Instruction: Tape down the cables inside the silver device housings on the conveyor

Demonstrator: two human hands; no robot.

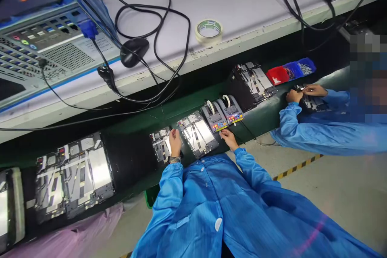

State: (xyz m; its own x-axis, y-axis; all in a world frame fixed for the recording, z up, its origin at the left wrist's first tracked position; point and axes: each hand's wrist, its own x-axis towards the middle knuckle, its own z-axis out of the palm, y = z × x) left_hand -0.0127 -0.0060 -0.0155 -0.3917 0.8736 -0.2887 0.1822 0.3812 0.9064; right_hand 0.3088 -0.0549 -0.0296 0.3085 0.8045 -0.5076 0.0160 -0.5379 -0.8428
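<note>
- Upper left of the frame, we saw one open computer chassis [51,42], with a blue VGA plug [87,29] and a black power plug [107,75] on its cables, at the edge of a white bench [248,8].
- Lower left, a pink plastic sheet [69,234] lay below the dark conveyor belt [130,157]. Two panels with foil strips sat on the belt there: a cut-off panel [12,205] and a large panel [72,175].
- Left of centre, our left hand [175,142], a band on its wrist, had its fingers bunched down at the edge of a third panel [159,145]; we could not tell whether it gripped. Fingertips at the edge, off the foil, looked like the careful way to work.
- At centre, a fourth panel [197,134] lay just beside that hand.
- Our right hand [229,138] was narrow and extended, holding nothing visible, at the front of two tape dispensers [215,117].
- On the bench above sat one tape roll [208,31] and one computer mouse [134,51].
- Further right lay a fifth panel [254,82] and three packets [294,70], one red and two blue.
- At the right, a co-worker's two hands [305,94] worked on a sixth panel [314,105].
</note>
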